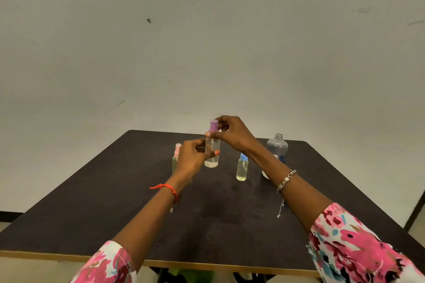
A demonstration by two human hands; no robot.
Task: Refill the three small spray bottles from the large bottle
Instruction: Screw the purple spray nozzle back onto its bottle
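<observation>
My left hand grips the clear body of a small spray bottle with a purple cap, held upright above the dark table. My right hand pinches that purple cap from the right. A little liquid sits at the bottle's bottom. A pink-capped small bottle stands behind my left hand, partly hidden. A blue-capped small bottle stands to the right. The large clear bottle stands at the far right with its neck open, behind my right forearm.
A white round thing, partly hidden by my right forearm, lies at the large bottle's base. A plain wall rises behind the table's far edge. The table's wooden front edge is close to me.
</observation>
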